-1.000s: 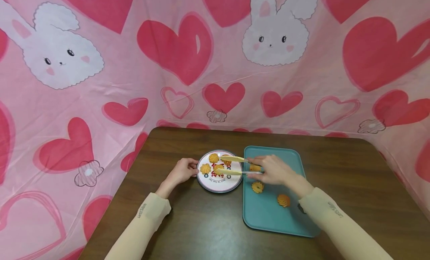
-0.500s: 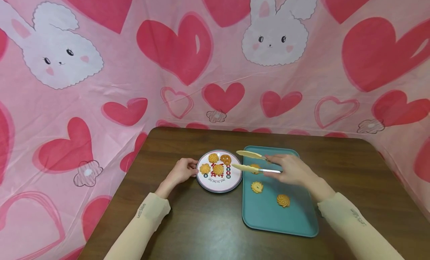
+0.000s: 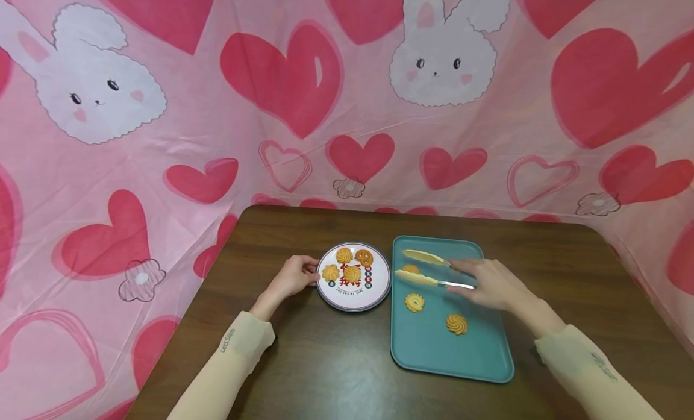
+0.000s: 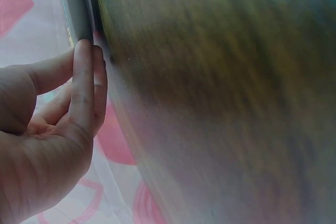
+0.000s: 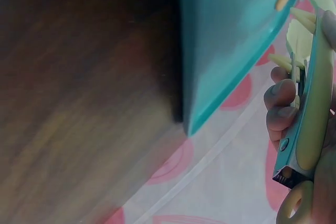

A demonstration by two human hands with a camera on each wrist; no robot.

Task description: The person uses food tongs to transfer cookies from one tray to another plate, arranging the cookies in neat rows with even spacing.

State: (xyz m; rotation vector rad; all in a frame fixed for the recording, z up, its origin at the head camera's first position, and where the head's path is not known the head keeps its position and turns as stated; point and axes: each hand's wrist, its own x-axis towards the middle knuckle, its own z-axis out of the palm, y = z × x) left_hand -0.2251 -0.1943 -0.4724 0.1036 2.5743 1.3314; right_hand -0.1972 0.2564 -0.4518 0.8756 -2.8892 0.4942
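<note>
My left hand [image 3: 295, 276] pinches the left rim of a round white plate [image 3: 360, 298]; the left wrist view shows thumb and fingers [image 4: 83, 85] at its edge. Three swirled cookies [image 3: 352, 273] and a pretzel-shaped biscuit [image 3: 364, 258] lie on that plate. Over the blue-green tray [image 3: 434, 357], my right hand [image 3: 496, 284] holds a pair of tongs [image 3: 416, 278], their cream tips spread with nothing between them. A round cookie [image 3: 410, 268] is partly hidden under the tongs. Nearer me on the tray are a ring-shaped cookie [image 3: 414, 302] and a swirled cookie [image 3: 456, 324].
Plate and tray stand close together on a dark brown wooden table [image 3: 325, 372]. A pink cloth [image 3: 260, 106] with hearts and rabbits hangs behind the table and along its left side.
My right hand has drawn the tongs rightward from above the plate to above the tray, uncovering the pretzel-shaped biscuit and the cookies on the plate. My left hand has stayed at the rim.
</note>
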